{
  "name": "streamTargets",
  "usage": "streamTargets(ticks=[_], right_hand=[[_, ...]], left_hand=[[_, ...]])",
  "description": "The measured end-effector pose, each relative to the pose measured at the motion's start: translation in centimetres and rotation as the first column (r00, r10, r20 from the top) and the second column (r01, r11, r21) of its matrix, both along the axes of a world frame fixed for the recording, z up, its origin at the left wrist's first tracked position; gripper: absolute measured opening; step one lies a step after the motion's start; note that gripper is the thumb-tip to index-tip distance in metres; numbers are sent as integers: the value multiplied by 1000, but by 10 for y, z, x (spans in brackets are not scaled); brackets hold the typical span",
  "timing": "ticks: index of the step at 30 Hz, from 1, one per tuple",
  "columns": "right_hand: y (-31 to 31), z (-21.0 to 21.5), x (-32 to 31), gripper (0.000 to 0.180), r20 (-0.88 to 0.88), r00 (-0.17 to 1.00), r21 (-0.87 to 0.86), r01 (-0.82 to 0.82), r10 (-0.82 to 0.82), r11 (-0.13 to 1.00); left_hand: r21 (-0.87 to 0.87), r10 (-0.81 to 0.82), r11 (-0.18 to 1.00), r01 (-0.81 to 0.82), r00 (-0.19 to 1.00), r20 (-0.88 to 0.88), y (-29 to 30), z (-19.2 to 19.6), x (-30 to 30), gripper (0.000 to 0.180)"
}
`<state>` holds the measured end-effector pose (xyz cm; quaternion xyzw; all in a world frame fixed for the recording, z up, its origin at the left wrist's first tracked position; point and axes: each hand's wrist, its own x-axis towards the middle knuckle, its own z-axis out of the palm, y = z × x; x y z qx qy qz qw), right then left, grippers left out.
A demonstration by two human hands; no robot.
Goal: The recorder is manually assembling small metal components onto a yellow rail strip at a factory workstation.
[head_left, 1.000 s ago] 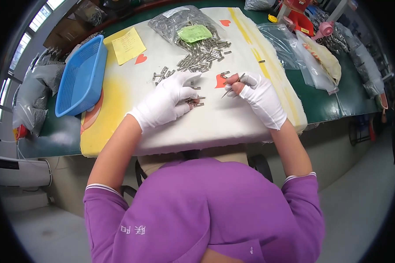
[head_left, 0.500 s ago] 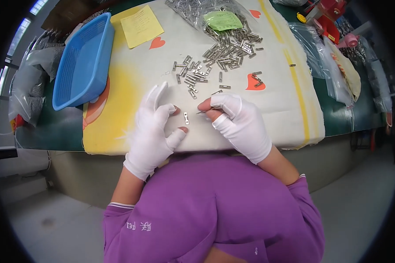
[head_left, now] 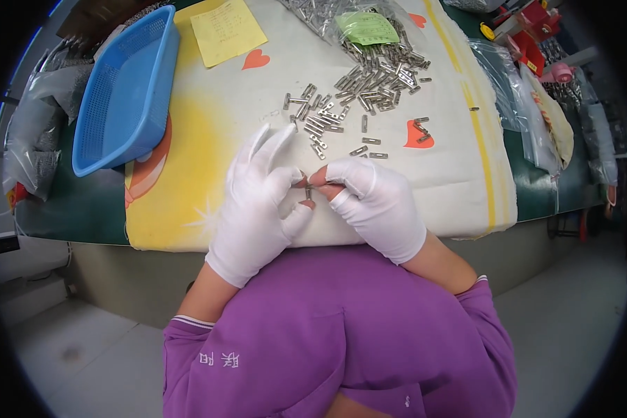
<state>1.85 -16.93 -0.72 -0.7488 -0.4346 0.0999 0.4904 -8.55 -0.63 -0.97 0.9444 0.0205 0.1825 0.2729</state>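
Observation:
My left hand, in a white glove with bare thumb and index tips, pinches a small silver metal clip just above the cloth. Its other fingers stretch forward. My right hand, gloved the same way, has its thumb and index pressed together at the clip's far end; what lies between them is too small and covered to make out. Beyond both hands, several like metal clips lie loose, and a larger heap of clips spills from a clear plastic bag.
A blue plastic basket stands at the left, beside a yellow paper sheet. A green label rests on the bag. Plastic bags and a red tool sit at the right. The table's front edge runs close to my body.
The clip lying on the cloth is now held upright between my left thumb and index. My right fingertips have come left and down to meet it. The view has shifted slightly.

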Motion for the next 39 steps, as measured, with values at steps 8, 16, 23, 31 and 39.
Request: streamTargets(ticks=[8,16,23,31,39], right_hand=[[-7,-11,3,10,-94,995,274,52,-27,960],[-50,24,20,12,-140,976,148,188,-167,971],[-37,21,9,18,73,990,38,119,-121,992],[-64,24,25,19,208,927,115,293,-311,949],[-145,22,99,16,377,652,-124,740,-658,662]], left_hand=[[73,18,997,-20,999,31,-4,5,-5,31],[243,273,935,-260,962,-24,21,8,-28,22],[185,21,983,-19,1000,-10,1,15,6,21],[229,36,973,-38,999,14,5,16,-3,20],[616,832,446,-650,554,-18,88,30,-180,31]])
